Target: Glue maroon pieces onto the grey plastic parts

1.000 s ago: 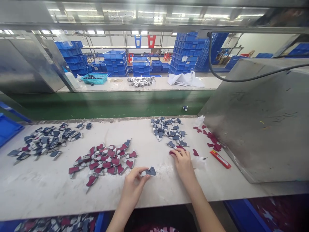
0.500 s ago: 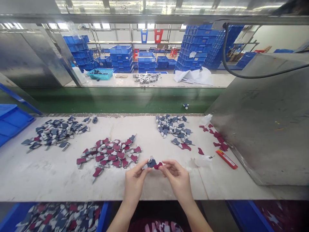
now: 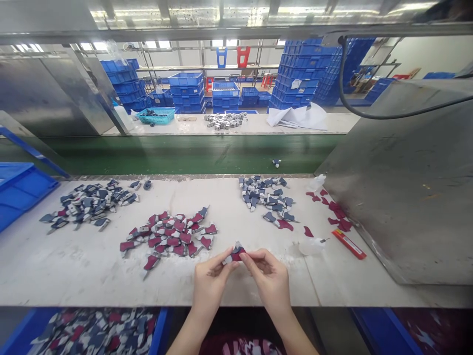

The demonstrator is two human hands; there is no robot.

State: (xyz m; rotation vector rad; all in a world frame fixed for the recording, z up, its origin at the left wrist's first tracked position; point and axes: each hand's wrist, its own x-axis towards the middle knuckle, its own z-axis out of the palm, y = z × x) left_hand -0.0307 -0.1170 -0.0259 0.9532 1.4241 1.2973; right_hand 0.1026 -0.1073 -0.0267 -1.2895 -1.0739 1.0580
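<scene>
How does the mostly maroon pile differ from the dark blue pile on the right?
The maroon pile shows mainly maroon faces; the blue pile shows mostly dark blue ones. The maroon pile lies nearer and wider; the blue pile lies farther back, narrower. Both rest on the pale worktop.

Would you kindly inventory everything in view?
held part: one, slate and maroon, foreground
part piles: three, slate and maroon, table
cutouts: many, maroon, table right
packet: one, red, table right
belt: one, green, beyond table
loose part: one, slate, belt
basket: one, teal, counter
pale pile: one, grey, counter
sheets: several, white, counter
crates: many, blue, mostly background
metal box: one, grey, right
cable: one, dark, right
left hand: one, bare, foreground
right hand: one, bare, foreground
</scene>
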